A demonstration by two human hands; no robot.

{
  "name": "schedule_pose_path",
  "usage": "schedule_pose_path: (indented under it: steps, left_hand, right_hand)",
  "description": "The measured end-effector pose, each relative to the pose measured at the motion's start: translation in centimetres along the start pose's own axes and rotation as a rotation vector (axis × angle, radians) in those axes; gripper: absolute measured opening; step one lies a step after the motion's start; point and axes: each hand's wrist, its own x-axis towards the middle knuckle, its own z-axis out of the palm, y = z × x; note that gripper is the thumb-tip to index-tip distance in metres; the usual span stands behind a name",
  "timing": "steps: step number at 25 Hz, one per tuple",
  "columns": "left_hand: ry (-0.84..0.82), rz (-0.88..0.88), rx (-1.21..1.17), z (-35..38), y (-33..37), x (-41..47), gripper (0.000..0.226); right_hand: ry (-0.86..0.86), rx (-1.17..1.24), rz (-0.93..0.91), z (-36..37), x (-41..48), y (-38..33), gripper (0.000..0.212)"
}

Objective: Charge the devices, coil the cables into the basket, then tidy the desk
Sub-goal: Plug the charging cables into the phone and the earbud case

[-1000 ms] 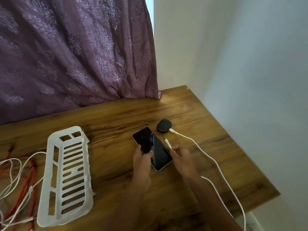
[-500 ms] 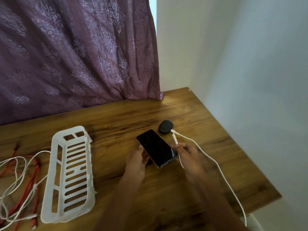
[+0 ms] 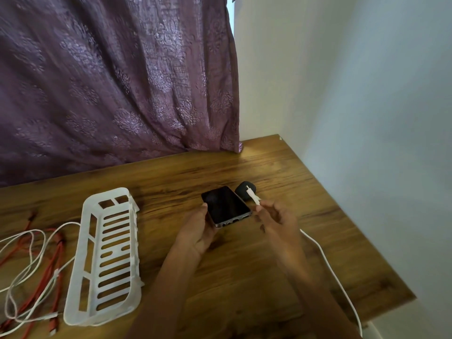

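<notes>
My left hand [image 3: 198,227] holds a black phone [image 3: 226,205] by its left edge, lifted a little off the wooden desk [image 3: 256,265], port end towards me. My right hand [image 3: 275,220] pinches the plug of a white charging cable [image 3: 253,197], just right of the phone and not in its port. That cable [image 3: 327,263] trails off the desk's right edge. A small black earbud case [image 3: 242,190] lies behind the plug. A white slotted basket [image 3: 107,260] stands at the left with nothing in it.
Loose red cables [image 3: 52,255] and white cables [image 3: 24,267] lie tangled left of the basket. A purple curtain [image 3: 117,81] hangs behind the desk. A white wall [image 3: 367,118] runs along the right, close to the desk's edge.
My left hand has raised the phone and turned its port end towards me. My right hand has lifted the plug up beside the phone's right corner.
</notes>
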Motion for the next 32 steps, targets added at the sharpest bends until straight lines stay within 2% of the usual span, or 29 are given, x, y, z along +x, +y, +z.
schedule_pose_path:
  steps: [4,6,9,15,20,25,32]
  left_hand:
    - [-0.001,0.097,-0.074,0.4,1.5,0.3,0.028]
    - [0.015,0.125,-0.094,0.4,1.9,0.3,0.027]
    - [0.036,0.149,-0.105,0.6,2.1,0.2,0.026]
    - [0.044,0.18,-0.09,0.9,1.8,-0.4,0.021]
    - [0.053,0.193,-0.075,1.1,1.7,-0.7,0.02]
    - [0.057,0.195,-0.045,1.3,1.8,-1.1,0.022]
    - [0.075,0.183,-0.05,1.3,1.9,-1.1,0.022]
  right_hand:
    - [0.116,-0.267,-0.252,0.0,-2.2,0.0,0.012]
    - [0.172,-0.375,-0.325,0.2,-2.9,0.4,0.015]
    - [0.148,-0.489,-0.377,0.7,-3.3,0.7,0.016]
    - [0.171,-0.566,-0.602,1.2,-3.2,1.5,0.007]
    - [0.164,-0.596,-0.711,1.0,-3.2,1.9,0.015]
    - [0.18,-0.781,-0.863,0.5,-3.4,1.7,0.024]
    - [0.177,-0.814,-0.913,0.5,-3.1,1.5,0.025]
